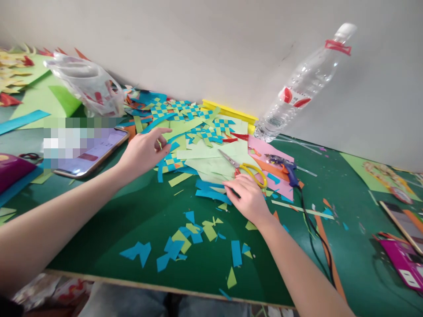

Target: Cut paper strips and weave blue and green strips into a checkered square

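My left hand (pixel 143 151) hovers over a heap of blue and green woven paper mats (pixel 185 112), its fingers pinched on a curved blue paper strip (pixel 158 121). My right hand (pixel 247 196) rests palm down on the green table (pixel 109 229), fingers curled on blue paper strips (pixel 211 190); whether it grips one I cannot make out. Scissors with yellow handles (pixel 246 169) lie just beyond its fingers on light green sheets (pixel 205 158).
A phone (pixel 90 154) lies left of my left hand. A clear plastic bag (pixel 87 86) sits behind it. An empty plastic bottle (pixel 304 83) leans on the wall. A glue gun (pixel 287 169) with a black cord lies at right. Paper scraps (pixel 185 240) litter the near edge.
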### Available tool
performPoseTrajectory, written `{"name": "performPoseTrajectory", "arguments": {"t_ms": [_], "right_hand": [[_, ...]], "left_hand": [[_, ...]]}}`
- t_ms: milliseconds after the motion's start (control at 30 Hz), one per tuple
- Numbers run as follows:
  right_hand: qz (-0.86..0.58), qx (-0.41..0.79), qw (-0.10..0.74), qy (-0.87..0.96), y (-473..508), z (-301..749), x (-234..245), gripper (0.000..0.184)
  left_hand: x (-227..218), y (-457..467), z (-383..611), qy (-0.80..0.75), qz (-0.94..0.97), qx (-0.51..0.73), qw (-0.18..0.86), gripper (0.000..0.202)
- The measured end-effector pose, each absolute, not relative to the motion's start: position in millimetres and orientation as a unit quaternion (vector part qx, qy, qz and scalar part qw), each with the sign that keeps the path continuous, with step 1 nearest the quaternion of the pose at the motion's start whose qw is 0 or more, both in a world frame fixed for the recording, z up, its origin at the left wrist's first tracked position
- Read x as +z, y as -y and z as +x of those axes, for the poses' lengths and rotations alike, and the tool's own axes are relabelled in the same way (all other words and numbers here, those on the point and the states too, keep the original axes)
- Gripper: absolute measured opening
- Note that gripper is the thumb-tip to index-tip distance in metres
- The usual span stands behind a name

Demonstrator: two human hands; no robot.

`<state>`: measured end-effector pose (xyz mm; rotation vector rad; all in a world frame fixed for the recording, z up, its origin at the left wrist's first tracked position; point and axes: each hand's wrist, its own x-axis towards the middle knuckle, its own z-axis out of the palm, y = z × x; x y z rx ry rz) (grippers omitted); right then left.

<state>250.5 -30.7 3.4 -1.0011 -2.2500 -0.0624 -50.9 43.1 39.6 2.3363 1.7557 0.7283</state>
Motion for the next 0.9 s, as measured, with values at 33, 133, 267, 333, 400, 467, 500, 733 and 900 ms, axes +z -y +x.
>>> {"name": "performPoseTrajectory", "arguments": {"t_ms": [33, 133, 267, 333, 400, 467, 500, 733, 900], "right_hand": [[-0.394, -0.028, 0.349, 0.85, 30.3, 250.7, 3.3, 0.017], [-0.423, -0.04, 0.357, 0.832, 30.2, 250.5, 4.2, 0.018], [-0.447, -0.059, 0.342, 0.825, 32.7, 248.1, 6.5, 0.018], [-0.448, -0.054, 0.34, 0.825, 34.4, 246.8, 6.9, 0.019], [-0.437, -0.043, 0.334, 0.834, 35.7, 245.8, 6.6, 0.021], [-0.421, -0.034, 0.327, 0.845, 36.8, 245.2, 6.3, 0.023], [-0.414, -0.03, 0.326, 0.849, 37.4, 244.9, 6.5, 0.024], [-0.351, 0.036, 0.342, 0.871, 45.7, 238.6, 16.3, 0.025], [-0.321, 0.06, 0.348, 0.879, 53.0, 230.6, 17.3, 0.029]], "left_hand": [[41.0, -40.0, -48.1, -0.577, 0.758, 0.294, 0.08, 0.038], [41.8, -28.7, -37.0, -0.534, 0.712, 0.426, 0.16, 0.038], [35.2, -7.2, -16.0, -0.48, 0.691, 0.436, 0.32, 0.026], [30.2, 4.5, -4.9, -0.45, 0.696, 0.396, 0.395, 0.018], [25.7, 14.7, 4.4, -0.411, 0.705, 0.345, 0.463, 0.018], [22.6, 21.7, 10.6, -0.374, 0.715, 0.32, 0.497, 0.019], [21.5, 23.8, 12.4, -0.356, 0.723, 0.31, 0.504, 0.021], [17.9, 24.3, 13.8, -0.326, 0.757, 0.251, 0.508, 0.025], [18.3, 27.8, 14.3, -0.327, 0.782, 0.218, 0.484, 0.026]]}}
